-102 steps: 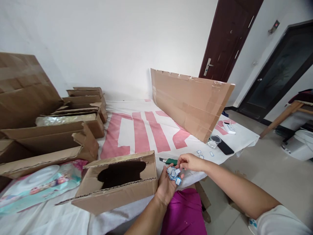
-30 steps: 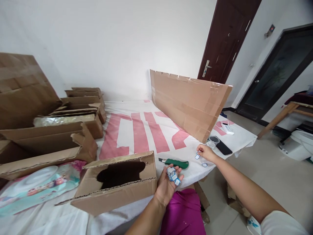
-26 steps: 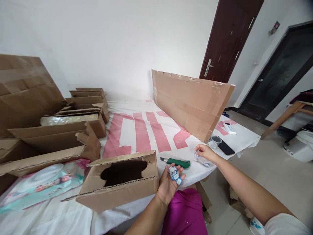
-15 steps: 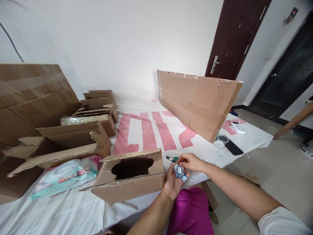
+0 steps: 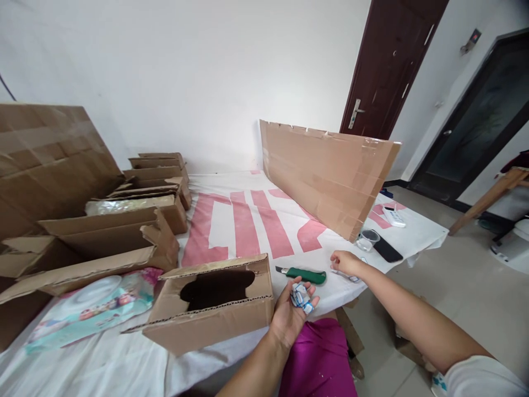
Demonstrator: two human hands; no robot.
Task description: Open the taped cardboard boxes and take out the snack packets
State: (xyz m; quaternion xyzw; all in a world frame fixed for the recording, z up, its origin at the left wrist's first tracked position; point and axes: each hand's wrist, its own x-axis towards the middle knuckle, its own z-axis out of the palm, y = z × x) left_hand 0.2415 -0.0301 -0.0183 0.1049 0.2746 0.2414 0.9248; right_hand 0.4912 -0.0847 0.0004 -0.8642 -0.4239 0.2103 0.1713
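My left hand (image 5: pixel 291 315) is palm up at the table's near edge, cupping a heap of small white labels with blue borders (image 5: pixel 301 296). My right hand (image 5: pixel 344 261) reaches out over the white cloth, fingers curled down onto a loose label (image 5: pixel 354 279) lying there. A green utility knife (image 5: pixel 306 274) lies on the cloth between the two hands. Just left of my left hand stands a cardboard box (image 5: pixel 215 306) with a torn hole in its side.
A tall cardboard sheet (image 5: pixel 326 173) stands on edge across the table. Near it are a clear cup (image 5: pixel 366 240), a black phone (image 5: pixel 387 249) and a white remote (image 5: pixel 393 216). Opened cartons (image 5: pixel 103 237) and a wipes pack (image 5: pixel 88 309) fill the left side. Doors stand at the right.
My right hand dropped a label into the left palm half a second ago and has now reached back out to the cloth. The left hand stays cupped.
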